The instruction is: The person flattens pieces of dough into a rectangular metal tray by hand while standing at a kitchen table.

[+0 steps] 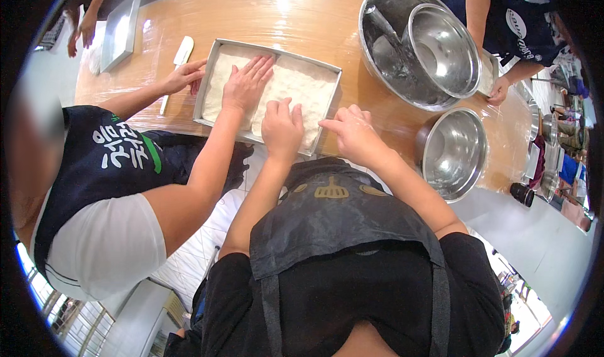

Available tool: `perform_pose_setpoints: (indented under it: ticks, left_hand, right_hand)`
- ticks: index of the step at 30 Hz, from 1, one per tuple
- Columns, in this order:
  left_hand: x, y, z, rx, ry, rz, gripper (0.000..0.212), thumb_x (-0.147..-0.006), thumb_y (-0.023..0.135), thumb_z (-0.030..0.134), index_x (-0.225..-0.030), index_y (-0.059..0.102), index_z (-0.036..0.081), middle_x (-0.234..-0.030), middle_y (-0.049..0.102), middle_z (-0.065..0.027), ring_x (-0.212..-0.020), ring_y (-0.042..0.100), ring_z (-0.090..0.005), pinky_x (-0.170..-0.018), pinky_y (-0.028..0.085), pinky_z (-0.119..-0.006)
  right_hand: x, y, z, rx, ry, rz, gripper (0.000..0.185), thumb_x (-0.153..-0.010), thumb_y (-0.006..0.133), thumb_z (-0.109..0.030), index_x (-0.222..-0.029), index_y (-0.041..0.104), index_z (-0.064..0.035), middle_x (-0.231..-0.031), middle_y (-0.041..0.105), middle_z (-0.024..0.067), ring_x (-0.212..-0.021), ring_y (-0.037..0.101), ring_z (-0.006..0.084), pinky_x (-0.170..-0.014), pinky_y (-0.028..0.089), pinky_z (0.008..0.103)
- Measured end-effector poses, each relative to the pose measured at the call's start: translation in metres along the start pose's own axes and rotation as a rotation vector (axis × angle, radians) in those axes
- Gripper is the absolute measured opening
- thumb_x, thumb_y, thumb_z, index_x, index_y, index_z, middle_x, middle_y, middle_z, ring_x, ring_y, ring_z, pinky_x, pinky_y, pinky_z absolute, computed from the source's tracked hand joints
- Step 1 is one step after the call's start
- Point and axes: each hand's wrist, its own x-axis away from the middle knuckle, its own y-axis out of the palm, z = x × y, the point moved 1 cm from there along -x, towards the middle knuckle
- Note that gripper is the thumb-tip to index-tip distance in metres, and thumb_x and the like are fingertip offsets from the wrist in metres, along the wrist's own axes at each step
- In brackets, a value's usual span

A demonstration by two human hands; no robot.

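A rectangular metal baking pan (267,47) holds a pale, flattened sheet of dough (302,81), with a seam or divider running across its middle. My left hand (283,128) is over the near part of the dough, fingers bent, fingertips on or just above its surface. Beside the pan's right wall is my right hand (353,135), empty, index finger stretched toward the rim and the others curled. Whether that finger touches the rim I cannot tell. A co-worker's hand (247,83) lies flat on the dough's left part, while their other hand (185,77) is at the pan's left wall.
To the right, a large steel bowl (377,67) contains a smaller bowl (441,50) and a handled utensil (384,24). Nearer me stands another steel bowl (455,154). A white spatula (183,52) lies left of the pan. Other people stand around the film-covered table (302,17).
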Motion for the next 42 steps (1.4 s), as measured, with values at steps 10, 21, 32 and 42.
perform_pose_setpoints:
  ticks: [10,21,32,42]
  left_hand:
    - [-0.014,0.017,-0.009,0.005,-0.162,0.019,0.015,-0.085,0.057,0.019,-0.09,0.065,0.007,-0.089,0.056,-0.01,-0.074,0.059,-0.0312,-0.064,0.048,-0.042]
    - [-0.025,0.022,-0.009,-0.029,-0.164,-0.09,0.016,-0.086,0.055,0.022,-0.086,0.065,0.01,-0.089,0.056,-0.0092,-0.074,0.06,-0.0314,-0.064,0.048,-0.043]
    - [-0.026,0.003,-0.009,0.25,-0.335,0.068,0.013,-0.088,0.054,0.012,-0.085,0.061,0.001,-0.085,0.054,-0.0142,-0.077,0.056,-0.0301,-0.07,0.045,-0.039]
    - [-0.025,0.011,-0.012,0.183,-0.248,-0.09,0.015,-0.086,0.056,0.016,-0.09,0.065,0.004,-0.087,0.056,-0.0114,-0.076,0.058,-0.0301,-0.068,0.047,-0.04]
  right_hand:
    - [0.002,0.005,0.001,-0.003,-0.021,0.052,0.036,-0.076,0.051,-0.001,-0.105,0.067,-0.0149,-0.088,0.056,0.0062,-0.091,0.048,0.0251,-0.08,0.034,0.0387]
    - [-0.002,0.0,0.007,-0.048,-0.002,0.055,0.038,-0.075,0.05,0.001,-0.106,0.067,-0.0145,-0.087,0.056,0.0067,-0.09,0.047,0.0256,-0.08,0.034,0.0387]
    - [-0.009,-0.002,0.01,-0.04,-0.014,0.057,0.037,-0.074,0.05,0.001,-0.105,0.067,-0.0133,-0.087,0.055,0.0074,-0.089,0.047,0.0262,-0.08,0.034,0.0387]
    - [-0.019,-0.004,0.004,-0.042,-0.042,0.049,0.036,-0.075,0.049,-0.001,-0.104,0.067,-0.0138,-0.086,0.054,0.0079,-0.089,0.047,0.0267,-0.078,0.034,0.0394]
